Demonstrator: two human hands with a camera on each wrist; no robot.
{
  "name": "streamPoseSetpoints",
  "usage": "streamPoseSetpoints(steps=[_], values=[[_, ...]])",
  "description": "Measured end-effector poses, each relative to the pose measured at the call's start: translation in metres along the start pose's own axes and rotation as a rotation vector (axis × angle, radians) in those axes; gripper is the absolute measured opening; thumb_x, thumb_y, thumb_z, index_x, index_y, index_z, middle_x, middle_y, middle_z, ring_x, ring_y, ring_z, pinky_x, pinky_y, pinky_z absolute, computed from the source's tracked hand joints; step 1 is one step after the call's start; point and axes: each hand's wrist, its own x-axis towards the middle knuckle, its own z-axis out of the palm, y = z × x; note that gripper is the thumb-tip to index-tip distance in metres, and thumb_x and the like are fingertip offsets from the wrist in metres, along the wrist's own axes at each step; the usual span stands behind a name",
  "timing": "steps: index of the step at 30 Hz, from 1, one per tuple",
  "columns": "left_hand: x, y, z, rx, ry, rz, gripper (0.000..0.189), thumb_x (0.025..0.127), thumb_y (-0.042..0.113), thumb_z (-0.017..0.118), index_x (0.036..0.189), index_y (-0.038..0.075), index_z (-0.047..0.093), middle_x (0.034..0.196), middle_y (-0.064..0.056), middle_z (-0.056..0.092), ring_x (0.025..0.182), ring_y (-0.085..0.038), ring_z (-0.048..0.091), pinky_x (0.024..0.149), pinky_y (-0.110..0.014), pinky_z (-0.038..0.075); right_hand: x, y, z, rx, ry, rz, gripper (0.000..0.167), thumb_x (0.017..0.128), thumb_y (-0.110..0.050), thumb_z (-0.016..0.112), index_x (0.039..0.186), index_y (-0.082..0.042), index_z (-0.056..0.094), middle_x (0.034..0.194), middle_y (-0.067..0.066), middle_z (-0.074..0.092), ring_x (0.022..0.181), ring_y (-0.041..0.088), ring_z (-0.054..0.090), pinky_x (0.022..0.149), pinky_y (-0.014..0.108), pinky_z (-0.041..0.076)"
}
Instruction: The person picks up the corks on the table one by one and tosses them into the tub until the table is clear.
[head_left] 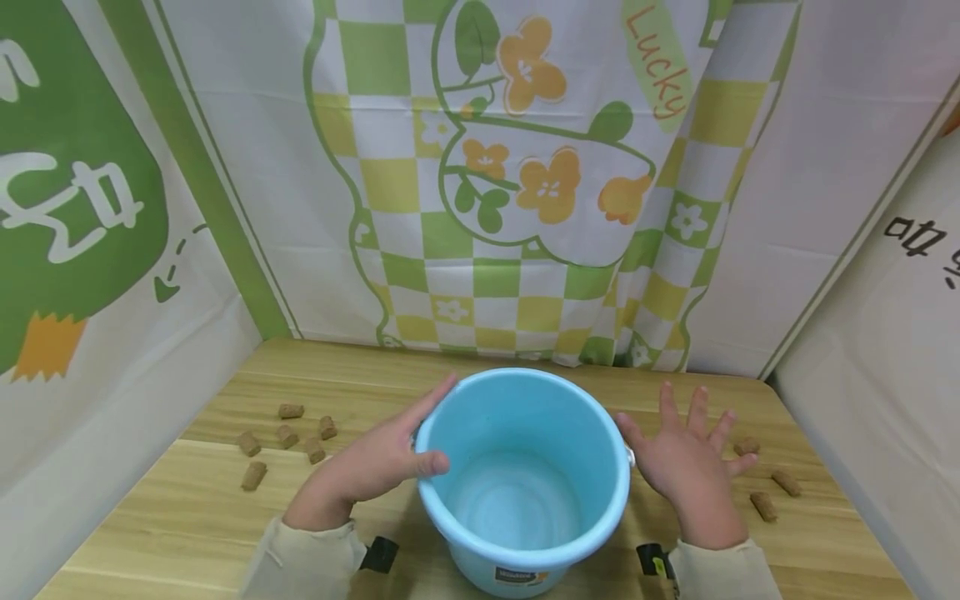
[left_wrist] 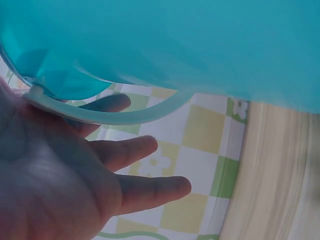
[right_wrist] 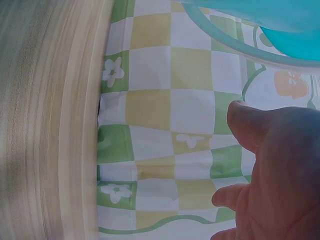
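A light blue plastic bucket stands upright on the wooden table, with nothing visible inside it. My left hand is at its left side, the thumb over the rim and the other fingers stretched out along the outside. In the left wrist view, these straight fingers spread beside the bucket's pale curved handle. To the right of the bucket, my right hand has its fingers spread, the thumb close to the rim. Whether that thumb touches it I cannot tell.
Several small brown corks lie scattered on the table at the left. More corks lie beyond my right hand. A checked, flowered curtain hangs along the back edge, and printed cloth walls flank both sides.
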Motion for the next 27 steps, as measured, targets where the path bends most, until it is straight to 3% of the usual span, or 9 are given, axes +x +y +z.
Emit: streamPoseSetpoints(steps=[11, 19, 27], values=[[0.0015, -0.0007, 0.0011, -0.085, -0.026, -0.013, 0.106, 0.085, 0.055, 0.075, 0.162, 0.022, 0.01, 0.156, -0.014, 0.029, 0.126, -0.038, 0.048, 0.092, -0.04, 0.05, -0.0006, 0.0013, 0.0005, 0.001, -0.012, 0.002, 0.109, 0.085, -0.087, 0.02, 0.16, -0.009, 0.002, 0.153, 0.028, -0.028, 0.127, 0.055, -0.037, 0.081, 0.083, -0.021], [0.0018, -0.0002, 0.0017, -0.13, -0.035, -0.028, 0.106, 0.085, 0.052, 0.076, 0.162, 0.02, 0.01, 0.154, -0.017, 0.03, 0.126, -0.04, 0.047, 0.09, -0.04, 0.051, 0.0011, 0.0013, -0.0005, -0.007, -0.025, 0.001, 0.109, 0.086, -0.086, 0.021, 0.16, -0.009, 0.001, 0.154, 0.029, -0.028, 0.128, 0.064, -0.027, 0.088, 0.087, -0.004], [0.0029, -0.002, 0.0004, -0.138, -0.056, 0.01, 0.111, 0.083, 0.058, 0.075, 0.162, 0.018, 0.009, 0.15, -0.021, 0.035, 0.124, -0.042, 0.048, 0.09, -0.042, 0.052, 0.0021, 0.004, -0.0023, -0.011, -0.016, -0.04, 0.109, 0.088, -0.084, 0.021, 0.159, -0.003, 0.001, 0.153, 0.033, -0.025, 0.125, 0.073, -0.015, 0.089, 0.084, 0.017]])
